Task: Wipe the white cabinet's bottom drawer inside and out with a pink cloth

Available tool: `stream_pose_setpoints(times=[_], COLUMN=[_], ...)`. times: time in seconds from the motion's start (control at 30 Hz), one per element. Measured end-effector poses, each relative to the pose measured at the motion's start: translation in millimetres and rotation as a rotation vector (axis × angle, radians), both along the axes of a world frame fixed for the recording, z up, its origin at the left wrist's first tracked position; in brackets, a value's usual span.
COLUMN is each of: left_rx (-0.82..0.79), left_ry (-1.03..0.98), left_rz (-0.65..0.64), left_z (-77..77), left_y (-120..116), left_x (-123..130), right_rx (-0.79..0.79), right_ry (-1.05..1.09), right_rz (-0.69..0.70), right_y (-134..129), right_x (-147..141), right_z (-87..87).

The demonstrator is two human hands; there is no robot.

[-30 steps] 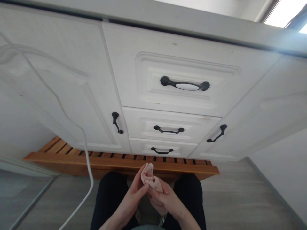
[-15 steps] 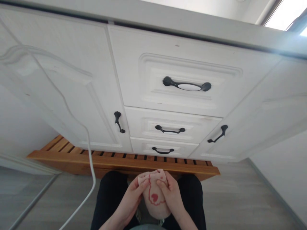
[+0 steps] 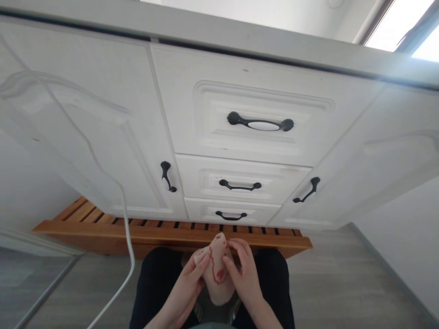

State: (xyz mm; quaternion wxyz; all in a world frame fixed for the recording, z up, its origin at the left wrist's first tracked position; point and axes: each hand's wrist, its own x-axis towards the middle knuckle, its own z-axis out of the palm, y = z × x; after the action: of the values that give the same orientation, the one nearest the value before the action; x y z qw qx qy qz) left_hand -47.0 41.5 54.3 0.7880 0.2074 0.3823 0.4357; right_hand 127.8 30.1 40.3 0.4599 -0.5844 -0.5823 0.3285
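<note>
Glare from the blown-out window [image 3: 399,25] at two o'clock hazes the surface [image 3: 240,35] just below. Toward four o'clock the floor [image 3: 343,283] is dimmer, its grain soft.

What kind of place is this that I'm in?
Probably a room in a home, though which one is unclear: there's a white cabinet with dark handles, a slatted wooden piece below, and wood-look flooring.

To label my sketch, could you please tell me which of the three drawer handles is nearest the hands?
The bottom handle is nearest the left hand and right hand; the middle handle and top handle sit farther up.
</note>
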Motion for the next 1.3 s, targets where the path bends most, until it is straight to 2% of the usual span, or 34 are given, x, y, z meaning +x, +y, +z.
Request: stream_pose_setpoints(times=[0.07,0.13,0.27,0.37,0.5,0.6,0.67,0.77,0.83,0.9,0.97,1.07,1.17,1.3], left_rx=[0.044,0.08,0.141,0.242,0.409,0.495,0.528,0.518,0.454,0.31,0.131,-0.143,-0.351,-0.46], left_ry=[0.056,0.128,0.27,0.403,0.62,0.74,0.74,0.625,0.512,0.378,0.226,0.083,0.097,0.098], left_rz=[-0.009,-0.015,-0.02,-0.043,-0.139,-0.157,-0.174,-0.256,-0.288,-0.264,-0.18,0.023,0.192,0.21], left_z=[0.2,2.1,8.4,9.5,4.9,1.8,2.4,7.1,9.2,8.0,3.4,-4.8,-9.0,-8.2], left_y=[0,-2,-4,-1,8,13,14,11,8,7,9,16,23,21], left_x=[2,5,8,3,-7,-14,-17,-18,-17,-14,-11,-9,-9,-3], right_rx=[-0.055,-0.139,-0.225,-0.257,-0.306,-0.36,-0.412,-0.488,-0.517,-0.539,-0.561,-0.608,-0.522,-0.309], right_ry=[0.081,0.173,0.257,0.188,-0.014,-0.152,-0.164,-0.03,0.126,0.32,0.555,0.838,0.799,0.603], right_rz=[0.159,0.256,0.238,0.252,0.331,0.38,0.422,0.566,0.669,0.683,0.589,0.421,0.352,0.247], right_y=[-8,-13,-14,-8,0,3,3,2,2,2,1,-4,-11,-16], right_x=[-7,-17,-29,-23,-8,2,7,13,17,19,22,29,33,28], right_z=[1.9,3.3,7.7,15.4,28.7,37.6,42.3,45.4,42.6,35.1,23.6,3.9,-10.4,-11.8])
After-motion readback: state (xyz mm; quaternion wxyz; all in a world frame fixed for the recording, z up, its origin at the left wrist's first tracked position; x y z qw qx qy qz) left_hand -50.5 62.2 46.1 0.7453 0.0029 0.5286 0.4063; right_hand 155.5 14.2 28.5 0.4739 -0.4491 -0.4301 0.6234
